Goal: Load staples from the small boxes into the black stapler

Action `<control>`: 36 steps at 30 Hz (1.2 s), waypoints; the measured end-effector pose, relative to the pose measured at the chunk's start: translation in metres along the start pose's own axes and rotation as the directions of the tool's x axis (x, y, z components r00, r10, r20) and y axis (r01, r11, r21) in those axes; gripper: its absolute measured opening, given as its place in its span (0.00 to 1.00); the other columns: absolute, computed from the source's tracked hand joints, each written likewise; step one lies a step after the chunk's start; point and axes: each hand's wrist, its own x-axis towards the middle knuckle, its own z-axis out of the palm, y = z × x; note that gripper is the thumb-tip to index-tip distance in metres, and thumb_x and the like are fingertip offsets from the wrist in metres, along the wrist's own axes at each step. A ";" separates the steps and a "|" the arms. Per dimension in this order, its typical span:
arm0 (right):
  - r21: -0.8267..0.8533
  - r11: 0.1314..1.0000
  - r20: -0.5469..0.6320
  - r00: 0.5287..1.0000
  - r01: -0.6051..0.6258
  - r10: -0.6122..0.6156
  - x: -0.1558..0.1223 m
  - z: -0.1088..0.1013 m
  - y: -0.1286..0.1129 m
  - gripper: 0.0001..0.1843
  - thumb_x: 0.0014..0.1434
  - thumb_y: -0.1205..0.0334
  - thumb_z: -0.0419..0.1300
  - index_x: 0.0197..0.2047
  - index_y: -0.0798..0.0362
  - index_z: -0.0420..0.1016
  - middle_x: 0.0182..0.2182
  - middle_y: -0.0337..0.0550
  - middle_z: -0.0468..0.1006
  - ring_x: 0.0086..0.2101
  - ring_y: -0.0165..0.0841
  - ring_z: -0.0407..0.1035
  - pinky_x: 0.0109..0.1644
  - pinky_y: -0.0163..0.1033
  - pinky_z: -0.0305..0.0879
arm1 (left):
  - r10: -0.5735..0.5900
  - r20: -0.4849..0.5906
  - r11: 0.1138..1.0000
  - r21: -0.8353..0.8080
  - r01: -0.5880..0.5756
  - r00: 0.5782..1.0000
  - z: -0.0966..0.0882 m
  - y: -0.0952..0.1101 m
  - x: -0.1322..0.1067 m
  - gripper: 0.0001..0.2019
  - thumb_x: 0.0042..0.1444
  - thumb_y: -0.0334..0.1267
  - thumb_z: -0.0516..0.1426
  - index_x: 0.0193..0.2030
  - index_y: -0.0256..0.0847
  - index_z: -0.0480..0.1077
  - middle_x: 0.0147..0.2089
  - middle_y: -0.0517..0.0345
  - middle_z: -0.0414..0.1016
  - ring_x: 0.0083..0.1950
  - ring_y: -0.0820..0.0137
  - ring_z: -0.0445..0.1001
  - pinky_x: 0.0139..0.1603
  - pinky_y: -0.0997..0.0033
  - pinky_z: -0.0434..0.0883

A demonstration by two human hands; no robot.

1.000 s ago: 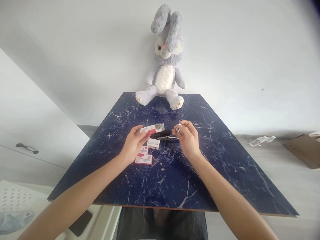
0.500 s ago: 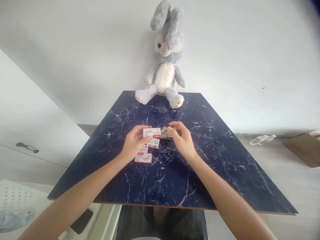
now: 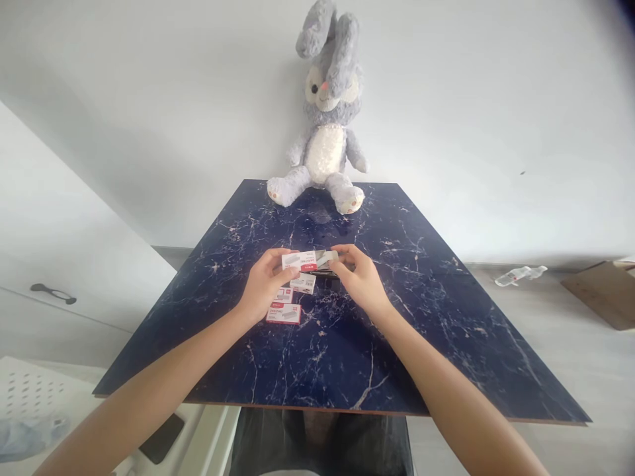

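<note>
My left hand is closed around a small red-and-white box, printed with what looks like a bar of staples. At the box's right end, my right hand pinches a light grey piece; it looks like a strip of staples, but its kind is not sure. Beneath the hands lies a dark object, mostly hidden. Nearer to me on the table, a white box, a partly covered red-and-white box and another red-and-white box lie close together.
A grey plush rabbit sits at the far edge of the blue marbled table. Down on the left is a dark phone-like slab. A clear plastic bottle and a cardboard box are on the floor at right.
The grey piece, tilted up before, now lies flatter and in line with the box's right end. My right fingers have come slightly closer to the box, which my left hand still holds.
</note>
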 end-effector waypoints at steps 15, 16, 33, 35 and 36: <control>0.074 0.997 -0.072 0.997 -0.007 0.012 -0.006 0.012 0.003 0.16 0.62 0.46 0.61 0.39 0.52 0.78 0.36 0.44 0.84 0.33 0.37 0.76 0.37 0.38 0.67 | -0.001 0.078 0.991 0.136 -0.010 0.997 0.003 0.000 -0.009 0.21 0.53 0.43 0.68 0.51 0.42 0.70 0.52 0.48 0.79 0.50 0.58 0.81 0.46 0.61 0.80; 0.085 0.996 -0.069 0.998 -0.004 0.010 -0.005 0.012 0.005 0.17 0.62 0.46 0.60 0.39 0.52 0.78 0.36 0.44 0.84 0.33 0.37 0.76 0.37 0.38 0.68 | 0.005 0.077 0.990 0.144 -0.016 0.997 0.003 0.000 -0.009 0.21 0.53 0.43 0.68 0.51 0.42 0.70 0.53 0.48 0.79 0.50 0.58 0.81 0.46 0.61 0.80; -0.101 0.991 -0.229 0.971 -0.091 0.065 0.029 -0.028 0.028 0.17 0.60 0.51 0.59 0.48 0.52 0.75 0.38 0.44 0.80 0.36 0.37 0.71 0.44 0.42 0.65 | 0.013 -0.062 0.942 0.337 0.008 0.998 -0.011 0.009 0.004 0.15 0.58 0.35 0.59 0.52 0.44 0.69 0.49 0.56 0.74 0.36 0.72 0.76 0.37 0.72 0.73; -0.109 0.993 -0.119 0.992 -0.043 0.030 0.026 -0.025 0.027 0.18 0.61 0.49 0.57 0.47 0.52 0.76 0.37 0.44 0.80 0.37 0.37 0.72 0.44 0.42 0.65 | -0.030 -0.015 0.956 0.291 0.033 0.999 -0.010 0.005 0.003 0.16 0.59 0.35 0.58 0.54 0.44 0.67 0.49 0.55 0.74 0.35 0.72 0.75 0.37 0.71 0.73; -0.105 0.994 -0.047 0.999 0.001 -0.006 0.022 -0.019 0.023 0.19 0.62 0.47 0.57 0.47 0.52 0.76 0.38 0.44 0.80 0.37 0.37 0.72 0.43 0.42 0.66 | -0.039 0.017 0.960 0.277 0.033 0.999 -0.008 0.004 0.002 0.16 0.59 0.35 0.59 0.55 0.44 0.66 0.50 0.55 0.74 0.36 0.72 0.76 0.38 0.71 0.73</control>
